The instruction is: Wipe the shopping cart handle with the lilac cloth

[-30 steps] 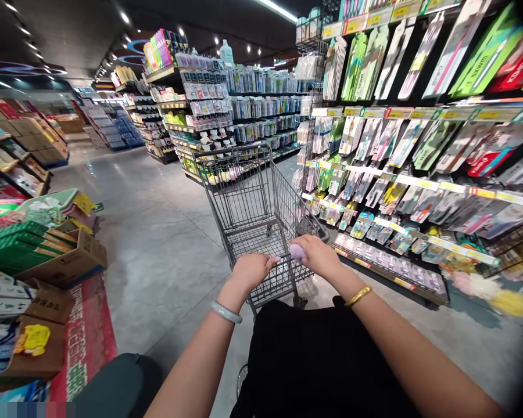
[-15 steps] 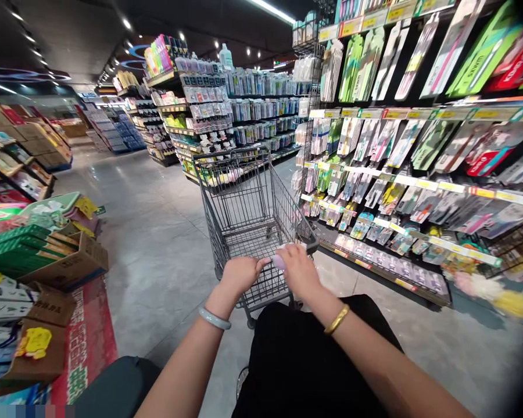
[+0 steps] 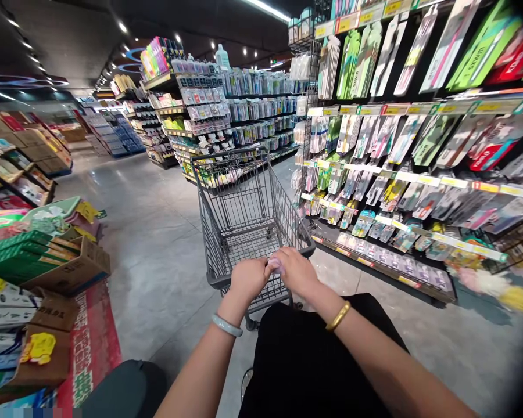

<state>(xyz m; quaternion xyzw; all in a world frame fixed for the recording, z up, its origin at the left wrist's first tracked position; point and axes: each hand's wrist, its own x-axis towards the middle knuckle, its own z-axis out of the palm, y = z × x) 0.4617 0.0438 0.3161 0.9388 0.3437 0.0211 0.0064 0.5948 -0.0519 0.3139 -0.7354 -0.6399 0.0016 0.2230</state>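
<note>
A grey wire shopping cart [image 3: 248, 223] stands before me, its basket bare. Both hands lie on its rear push handle, close together near the middle. My left hand [image 3: 250, 278] is closed over the bar, a pale bangle at the wrist. Beside it, my right hand [image 3: 297, 270] has its fingers curled over the same bar, and a gold bangle circles that wrist. Between the thumbs and fingers a small lilac patch [image 3: 275, 265] shows, in line with the handle. The fingers hide most of the bar.
Along the right runs a tall shelf [image 3: 401, 168] of packaged goods on hooks. A further shelf unit [image 3: 200, 98] stands ahead. Open cartons [image 3: 70, 270] and a red printed strip [image 3: 91, 342] line the left. Grey tiled floor [image 3: 157, 220] stretches ahead on the left.
My left hand has shifted right along the handle, nearer the right hand, uncovering the cart's left rear corner. Less of the lilac patch shows. The view has moved slightly.
</note>
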